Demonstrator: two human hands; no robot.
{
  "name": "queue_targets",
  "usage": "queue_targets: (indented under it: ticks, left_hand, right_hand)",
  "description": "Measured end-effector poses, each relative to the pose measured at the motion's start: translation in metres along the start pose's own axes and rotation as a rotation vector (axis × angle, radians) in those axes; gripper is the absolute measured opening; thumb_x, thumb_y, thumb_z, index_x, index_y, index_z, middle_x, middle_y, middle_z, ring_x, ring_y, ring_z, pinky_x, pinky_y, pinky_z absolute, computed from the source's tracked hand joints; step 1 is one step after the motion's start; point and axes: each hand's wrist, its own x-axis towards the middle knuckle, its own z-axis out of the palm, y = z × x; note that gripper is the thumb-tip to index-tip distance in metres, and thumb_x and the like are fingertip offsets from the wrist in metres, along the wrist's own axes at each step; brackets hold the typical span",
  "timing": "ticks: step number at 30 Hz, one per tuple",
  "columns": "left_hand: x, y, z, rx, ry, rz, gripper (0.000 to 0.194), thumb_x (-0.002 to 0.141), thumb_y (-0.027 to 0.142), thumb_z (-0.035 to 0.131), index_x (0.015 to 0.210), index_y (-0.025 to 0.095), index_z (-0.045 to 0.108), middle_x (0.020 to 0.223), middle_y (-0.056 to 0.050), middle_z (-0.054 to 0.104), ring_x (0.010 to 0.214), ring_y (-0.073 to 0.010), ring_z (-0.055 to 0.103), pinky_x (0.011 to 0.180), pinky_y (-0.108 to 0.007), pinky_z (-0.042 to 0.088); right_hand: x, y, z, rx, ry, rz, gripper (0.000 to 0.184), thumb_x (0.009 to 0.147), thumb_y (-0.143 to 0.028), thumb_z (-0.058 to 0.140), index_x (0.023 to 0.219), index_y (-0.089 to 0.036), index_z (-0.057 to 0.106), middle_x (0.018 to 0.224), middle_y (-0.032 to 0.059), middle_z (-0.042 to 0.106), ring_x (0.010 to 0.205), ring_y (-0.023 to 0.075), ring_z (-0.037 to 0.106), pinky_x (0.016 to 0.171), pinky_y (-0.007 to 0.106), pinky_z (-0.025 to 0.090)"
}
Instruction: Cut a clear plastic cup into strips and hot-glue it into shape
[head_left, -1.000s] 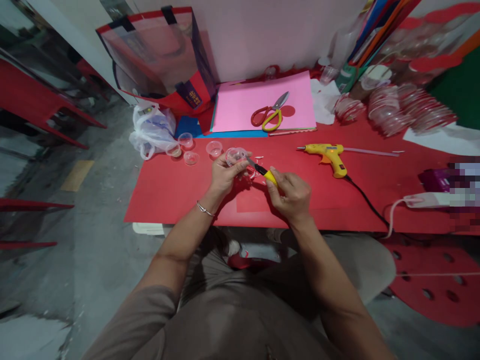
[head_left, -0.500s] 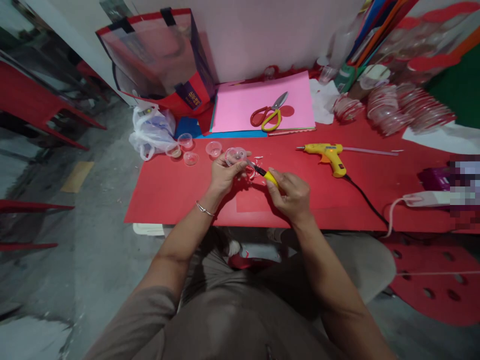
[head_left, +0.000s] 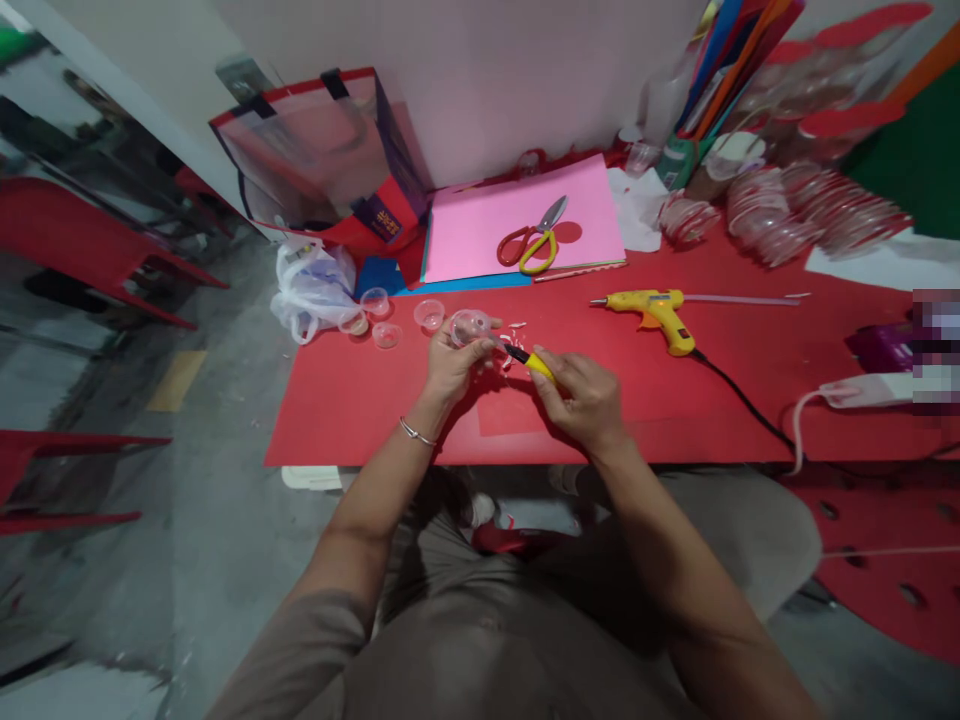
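Observation:
My left hand (head_left: 450,365) pinches a small clear plastic cup (head_left: 469,325) just above the red table (head_left: 337,410). A silver bracelet circles that wrist. My right hand (head_left: 585,395) is closed around a yellow-handled craft knife (head_left: 532,362), whose black tip points left and touches the cup. Small white and red scraps (head_left: 514,330) lie on the table beside the cup.
Several small clear cups (head_left: 386,318) and a plastic bag (head_left: 311,285) sit at the left. Red-and-yellow scissors (head_left: 532,240) lie on pink paper (head_left: 480,225). A yellow glue gun (head_left: 652,308) with black cord lies to the right. Stacked clear lids (head_left: 795,215) and a power strip (head_left: 870,390) lie far right.
The view has shifted slightly, so the table appears lower and farther right. The hands stay together; the knife tip keeps working at the cup.

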Motion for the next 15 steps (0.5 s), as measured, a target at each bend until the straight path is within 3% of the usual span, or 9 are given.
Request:
queue_targets:
  ticks: [4, 8, 11, 15]
  left_hand:
    - [0.0008, -0.0013, -0.0013, 0.013, -0.018, -0.057, 0.053, 0.055, 0.045, 0.102, 0.086, 0.015, 0.071, 0.083, -0.003, 0.079, 0.042, -0.0036, 0.054, 0.038, -0.017, 0.04]
    - [0.0021, -0.0042, -0.0017, 0.003, -0.042, -0.068, 0.052, 0.057, 0.049, 0.101, 0.083, 0.016, 0.071, 0.059, 0.005, 0.063, 0.04, -0.0034, 0.047, 0.036, -0.016, 0.032]
    - [0.003, -0.0063, -0.0009, 0.004, -0.027, -0.076, 0.054, 0.056, 0.05, 0.101, 0.081, 0.016, 0.068, 0.059, 0.006, 0.062, 0.038, -0.002, 0.043, 0.035, -0.016, 0.03]
    - [0.0033, -0.0083, -0.0012, 0.015, -0.001, -0.049, 0.053, 0.058, 0.049, 0.101, 0.078, 0.016, 0.064, 0.073, 0.002, 0.072, 0.038, -0.0002, 0.042, 0.035, -0.017, 0.031]
  right_hand:
    - [0.0002, -0.0018, 0.0015, -0.03, 0.041, -0.032, 0.031, 0.102, -0.034, 0.065, 0.126, -0.019, 0.077, 0.09, 0.0072, 0.078, 0.079, 0.0171, 0.069, 0.072, 0.029, 0.051]
    - [-0.0001, -0.0022, 0.0025, -0.06, 0.058, -0.045, 0.033, 0.102, -0.034, 0.065, 0.129, -0.019, 0.076, 0.089, 0.0066, 0.078, 0.08, 0.0171, 0.069, 0.07, 0.028, 0.049]
    - [-0.0011, -0.0014, 0.0032, -0.069, 0.038, -0.021, 0.035, 0.102, -0.036, 0.065, 0.133, -0.021, 0.075, 0.09, 0.0064, 0.077, 0.081, 0.0173, 0.068, 0.071, 0.028, 0.048]
    - [-0.0015, -0.0017, 0.003, -0.096, 0.042, -0.008, 0.036, 0.102, -0.038, 0.064, 0.133, -0.023, 0.075, 0.088, 0.006, 0.077, 0.08, 0.0173, 0.066, 0.069, 0.028, 0.046]
